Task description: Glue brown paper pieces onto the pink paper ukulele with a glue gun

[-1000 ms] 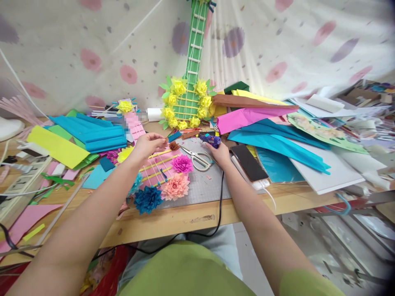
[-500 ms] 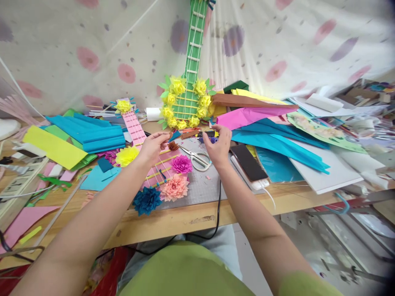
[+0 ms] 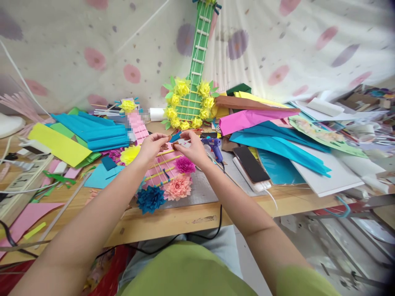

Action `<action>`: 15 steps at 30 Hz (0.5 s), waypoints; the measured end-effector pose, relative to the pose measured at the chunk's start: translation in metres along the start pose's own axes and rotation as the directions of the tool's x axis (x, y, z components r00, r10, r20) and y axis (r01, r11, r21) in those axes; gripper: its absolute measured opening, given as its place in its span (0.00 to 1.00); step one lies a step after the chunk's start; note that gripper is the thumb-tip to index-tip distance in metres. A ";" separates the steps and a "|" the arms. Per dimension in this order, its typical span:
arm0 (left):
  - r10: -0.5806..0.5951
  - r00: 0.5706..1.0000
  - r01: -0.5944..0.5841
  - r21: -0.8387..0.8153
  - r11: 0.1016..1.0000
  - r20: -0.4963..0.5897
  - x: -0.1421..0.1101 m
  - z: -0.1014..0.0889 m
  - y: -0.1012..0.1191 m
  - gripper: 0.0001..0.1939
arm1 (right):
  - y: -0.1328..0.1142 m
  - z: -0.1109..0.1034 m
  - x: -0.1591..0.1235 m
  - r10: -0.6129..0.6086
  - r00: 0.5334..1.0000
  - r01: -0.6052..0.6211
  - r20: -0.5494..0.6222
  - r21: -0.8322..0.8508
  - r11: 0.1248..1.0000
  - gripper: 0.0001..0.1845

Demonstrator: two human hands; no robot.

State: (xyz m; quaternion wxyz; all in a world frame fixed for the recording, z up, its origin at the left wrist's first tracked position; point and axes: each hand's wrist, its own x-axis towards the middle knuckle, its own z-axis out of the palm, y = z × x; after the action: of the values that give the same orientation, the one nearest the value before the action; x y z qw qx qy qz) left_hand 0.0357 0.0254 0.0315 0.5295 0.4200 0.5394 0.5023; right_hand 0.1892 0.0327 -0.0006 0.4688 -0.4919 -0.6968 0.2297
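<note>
Guitar (image 3: 163, 168) in pink paper, lying on desk (image 3: 138, 224), neck away to left. Left hand (image 3: 152, 149) over upper part of guitar: fingers pinched nearly together, cannot tell if gripping anything. Right hand (image 3: 194, 150) over far right edge of guitar: fingers loosely curled, thumb and forefinger a little apart, near left fingertips; hold also impossible to tell. Blue paper scrap (image 3: 175, 137) just beyond guitar, between fingertips as seen; unclear if touched. Glue gun (image 3: 214, 148), purple plastic, right of guitar, near right wrist.

Likely trouble: burn or glue smear, from forearm brushing nozzle, if hot; glue gun pulled off desk, from tug on black cord (image 3: 220, 218) slung over desk edge, near side of guitar; petals crushed, from forearms dropping onto guitar; any small bit dropped, from loose pinch.

Materials: smooth pink face on guitar, yellow bars, thin white strings, probably prone to snagging on fingers. Round guitar edge, yellow flower (image 3: 129, 155) at left, magenta flower (image 3: 185, 165) at right, peach flower (image 3: 177, 186) and dark blue flower (image 3: 150, 200) at near end: layered crinkly paper, full and round, spiky tips, probably easy to flatten.
</note>
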 end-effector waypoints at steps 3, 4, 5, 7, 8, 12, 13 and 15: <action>0.015 0.999 -0.019 0.127 0.992 0.030 0.000 -0.006 0.000 0.06 | 0.007 0.006 0.007 -0.063 0.990 0.072 0.126 -0.070 0.995 0.25; 0.016 0.999 -0.022 0.169 0.985 0.035 0.000 -0.008 0.000 0.08 | 0.009 0.009 0.010 -0.075 0.981 0.089 0.176 -0.077 0.993 0.27; 0.012 0.999 -0.019 0.208 0.978 0.034 0.000 -0.010 0.000 0.10 | 0.012 0.013 0.013 -0.080 0.972 0.099 0.223 -0.077 0.992 0.29; 0.002 1.000 -0.006 0.276 0.961 0.013 0.002 -0.013 0.000 0.13 | 0.017 0.020 0.019 -0.070 0.954 0.091 0.292 -0.060 0.994 0.31; -0.001 1.000 0.000 0.304 0.953 0.001 0.004 -0.015 -0.001 0.15 | 0.019 0.023 0.021 -0.056 0.947 0.074 0.317 -0.044 0.996 0.30; -0.013 1.000 0.016 0.408 0.913 -0.009 0.015 -0.021 -0.006 0.20 | 0.026 0.029 0.025 0.009 0.943 -0.032 0.334 0.064 0.997 0.27; -0.025 1.000 0.026 0.441 0.897 -0.007 0.018 -0.021 -0.007 0.21 | 0.027 0.028 0.025 0.023 0.946 -0.056 0.323 0.094 0.994 0.26; -0.057 0.998 0.046 0.519 0.854 0.006 0.024 -0.021 -0.008 0.21 | 0.028 0.026 0.024 0.051 0.951 -0.098 0.304 0.140 0.985 0.25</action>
State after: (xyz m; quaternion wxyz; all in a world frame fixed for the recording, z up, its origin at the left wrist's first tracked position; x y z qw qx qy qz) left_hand 0.0136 0.0456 0.0186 0.4159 0.5378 0.6600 0.3196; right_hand 0.1780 0.0699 -0.0237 0.3853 -0.4399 -0.7207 0.3722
